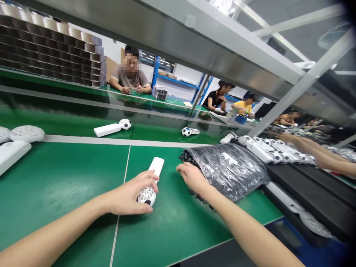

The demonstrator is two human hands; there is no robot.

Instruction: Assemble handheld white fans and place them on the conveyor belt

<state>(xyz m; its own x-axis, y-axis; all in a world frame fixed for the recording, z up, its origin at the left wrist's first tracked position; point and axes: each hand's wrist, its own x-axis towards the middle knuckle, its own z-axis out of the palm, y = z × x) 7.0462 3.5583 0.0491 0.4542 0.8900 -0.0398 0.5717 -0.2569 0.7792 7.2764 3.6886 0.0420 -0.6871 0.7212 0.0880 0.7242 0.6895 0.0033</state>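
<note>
Recording the grip first: the left hand [130, 193] is closed around a white handheld fan [148, 187], with the fingers wrapped over the neck and the thumb side on top. This hold sits where the smooth handle [157, 166] meets the ball-shaped lattice head [146, 196], a sound place to grip because the load stays off the open shell. The head points down toward the green counter [69, 185], and the handle angles away from the person. The right hand [193, 178] is open, with its fingers loosely curved and resting at the mouth of a translucent grey plastic bag [229, 170]. Small black parts [189, 157] crowd the bag's mouth, though their exact shape is hard to tell.

Across the counter's smooth rubbery mat lie a second fan [111, 128] and a small black-and-white ball [186, 131]. Pale lattice discs [27, 133] and a wide white handle [12, 155] sit at the left edge. Assembled fans [267, 152] form a row on a black tray [306, 193] to the right, near a co-worker's arms [314, 150]. Another worker [129, 72] sits opposite, beneath a metal shelf [178, 40].
</note>
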